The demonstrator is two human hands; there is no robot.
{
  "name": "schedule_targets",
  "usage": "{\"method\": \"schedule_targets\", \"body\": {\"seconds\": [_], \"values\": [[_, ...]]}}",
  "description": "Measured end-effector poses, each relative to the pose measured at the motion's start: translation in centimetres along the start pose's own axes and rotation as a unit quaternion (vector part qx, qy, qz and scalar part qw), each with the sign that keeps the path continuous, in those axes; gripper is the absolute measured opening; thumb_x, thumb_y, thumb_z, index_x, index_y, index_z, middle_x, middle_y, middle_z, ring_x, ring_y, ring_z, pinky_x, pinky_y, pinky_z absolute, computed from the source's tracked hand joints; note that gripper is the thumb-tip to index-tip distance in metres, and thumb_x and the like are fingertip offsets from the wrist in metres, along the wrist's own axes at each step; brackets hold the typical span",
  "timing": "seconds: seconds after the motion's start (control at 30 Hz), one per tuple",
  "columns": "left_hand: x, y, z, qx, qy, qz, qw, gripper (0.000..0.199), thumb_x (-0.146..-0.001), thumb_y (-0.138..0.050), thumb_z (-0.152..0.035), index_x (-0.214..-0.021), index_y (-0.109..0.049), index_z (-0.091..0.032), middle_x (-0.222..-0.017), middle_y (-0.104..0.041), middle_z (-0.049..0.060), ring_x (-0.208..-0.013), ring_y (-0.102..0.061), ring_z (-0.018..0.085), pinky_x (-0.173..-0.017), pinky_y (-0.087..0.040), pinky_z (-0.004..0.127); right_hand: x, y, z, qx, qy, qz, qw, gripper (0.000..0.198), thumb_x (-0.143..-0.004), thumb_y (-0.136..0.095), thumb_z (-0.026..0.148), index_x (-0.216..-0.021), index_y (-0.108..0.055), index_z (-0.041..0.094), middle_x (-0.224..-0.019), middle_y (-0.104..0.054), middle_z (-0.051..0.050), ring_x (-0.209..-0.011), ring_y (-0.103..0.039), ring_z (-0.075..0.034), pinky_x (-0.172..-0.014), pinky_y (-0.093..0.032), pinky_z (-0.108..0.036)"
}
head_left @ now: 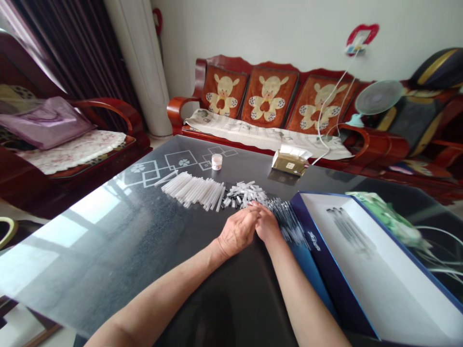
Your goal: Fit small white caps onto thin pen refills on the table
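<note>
My left hand (238,232) and my right hand (267,222) meet over the dark tabletop, fingers curled inward and touching. Whatever they pinch is hidden by the fingers. Just beyond them lies a heap of small white and black pieces that look like pen caps (249,191). Left of that heap is a row of white translucent tubes (195,189), like pen barrels. Close to my right hand, a bundle of thin dark sticks with pale ends, like pen refills (287,219), rests beside the box.
On the right, a blue-edged box (394,284) with a white inside holds several dark pens (349,226). A green plastic package (387,214) lies past it. Farther back on the glossy table (144,250) are a small round tub (216,162) and a tissue box (290,162).
</note>
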State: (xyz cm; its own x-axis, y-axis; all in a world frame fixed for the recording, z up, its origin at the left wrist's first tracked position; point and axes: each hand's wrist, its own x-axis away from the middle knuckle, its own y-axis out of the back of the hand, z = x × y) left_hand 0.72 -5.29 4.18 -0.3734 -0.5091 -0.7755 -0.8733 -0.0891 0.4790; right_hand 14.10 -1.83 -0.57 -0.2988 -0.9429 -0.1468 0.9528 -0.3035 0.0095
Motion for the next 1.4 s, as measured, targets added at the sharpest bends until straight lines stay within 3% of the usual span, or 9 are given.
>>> {"method": "schedule_targets", "body": {"seconds": [0.1,0.27,0.47,0.6,0.77,0.97,1.13,1.23,1.4], "values": [[0.7,0.0,0.7,0.034,0.074,-0.059,0.995,0.022,-0.096,-0.039,-0.015,-0.11,-0.054,-0.019,-0.115,-0.068,0.009,-0.107,-0.066,0.015,-0.093,-0.054,0.027,-0.6,0.4,0.4,-0.113,-0.123,-0.015,0.986,0.029,-0.074,-0.067,0.047,-0.086,-0.061,0.022,-0.081,-0.071,-0.006,-0.07,-0.069,-0.019,-0.05,-0.054,-0.027],[0.6,0.4,1.0,0.078,0.149,-0.113,0.979,0.012,-0.094,-0.045,-0.018,-0.099,-0.055,-0.021,-0.113,-0.07,0.007,-0.102,-0.068,0.015,-0.089,-0.054,0.026,-0.4,0.2,1.3,-0.075,-0.177,-0.045,0.98,0.03,-0.073,-0.069,0.044,-0.088,-0.063,0.02,-0.083,-0.07,-0.004,-0.068,-0.068,-0.015,-0.043,-0.05,-0.019],[0.3,0.4,0.9,0.146,0.2,-0.138,0.959,0.006,-0.091,-0.05,-0.021,-0.088,-0.055,-0.021,-0.109,-0.071,0.005,-0.096,-0.069,0.014,-0.086,-0.054,0.026,-0.3,-0.5,1.7,-0.135,-0.185,-0.031,0.973,0.031,-0.066,-0.075,0.041,-0.084,-0.064,0.018,-0.069,-0.067,0.0,-0.061,-0.065,-0.012,-0.042,-0.046,-0.015],[1.7,0.3,3.1,0.154,0.273,-0.152,0.937,0.014,-0.088,-0.055,-0.031,-0.082,-0.058,-0.02,-0.104,-0.073,0.005,-0.089,-0.07,0.015,-0.08,-0.055,0.026,-0.8,0.2,1.3,-0.211,-0.17,-0.041,0.962,0.035,-0.057,-0.082,0.034,-0.081,-0.062,0.019,-0.064,-0.064,0.003,-0.058,-0.063,-0.011,-0.046,-0.049,-0.017],[3.8,1.1,6.1,0.132,0.365,-0.106,0.916,0.023,-0.081,-0.064,-0.037,-0.091,-0.07,-0.017,-0.078,-0.073,0.001,-0.066,-0.066,0.012,-0.064,-0.052,0.021,-0.8,-0.1,0.5,-0.219,-0.088,-0.072,0.969,0.036,-0.058,-0.081,0.036,-0.084,-0.062,0.02,-0.066,-0.064,0.005,-0.06,-0.063,-0.01,-0.052,-0.051,-0.018],[2.8,2.5,6.6,-0.09,0.309,0.044,0.946,0.021,-0.086,-0.061,-0.03,-0.101,-0.072,-0.022,-0.085,-0.07,0.003,-0.073,-0.063,0.014,-0.071,-0.049,0.023,-0.4,-1.1,-0.3,-0.168,-0.024,-0.118,0.979,0.038,-0.064,-0.076,0.041,-0.092,-0.064,0.018,-0.073,-0.064,0.003,-0.065,-0.062,-0.012,-0.059,-0.053,-0.024],[0.8,1.9,5.4,-0.274,0.205,0.155,0.927,0.023,-0.093,-0.052,-0.033,-0.105,-0.069,-0.022,-0.089,-0.066,0.007,-0.086,-0.062,0.02,-0.077,-0.046,0.028,-0.3,-1.2,-0.2,-0.139,0.0,-0.114,0.984,0.036,-0.067,-0.074,0.044,-0.09,-0.064,0.018,-0.074,-0.064,0.002,-0.066,-0.062,-0.014,-0.061,-0.054,-0.027],[0.2,0.5,4.8,-0.268,0.192,0.154,0.931,0.025,-0.096,-0.046,-0.033,-0.103,-0.067,-0.022,-0.088,-0.066,0.005,-0.082,-0.062,0.018,-0.072,-0.045,0.026,0.0,-1.4,-0.1,-0.125,0.011,-0.094,0.988,0.034,-0.07,-0.072,0.044,-0.09,-0.063,0.018,-0.075,-0.064,0.001,-0.065,-0.061,-0.014,-0.062,-0.054,-0.029],[1.0,-1.4,5.2,-0.259,0.173,0.076,0.947,0.026,-0.097,-0.044,-0.033,-0.1,-0.066,-0.021,-0.086,-0.067,0.005,-0.081,-0.062,0.016,-0.072,-0.045,0.025,0.1,-1.8,-0.4,-0.117,0.014,-0.087,0.989,0.037,-0.072,-0.071,0.045,-0.095,-0.061,0.019,-0.076,-0.063,0.001,-0.064,-0.061,-0.015,-0.061,-0.055,-0.03]]}}
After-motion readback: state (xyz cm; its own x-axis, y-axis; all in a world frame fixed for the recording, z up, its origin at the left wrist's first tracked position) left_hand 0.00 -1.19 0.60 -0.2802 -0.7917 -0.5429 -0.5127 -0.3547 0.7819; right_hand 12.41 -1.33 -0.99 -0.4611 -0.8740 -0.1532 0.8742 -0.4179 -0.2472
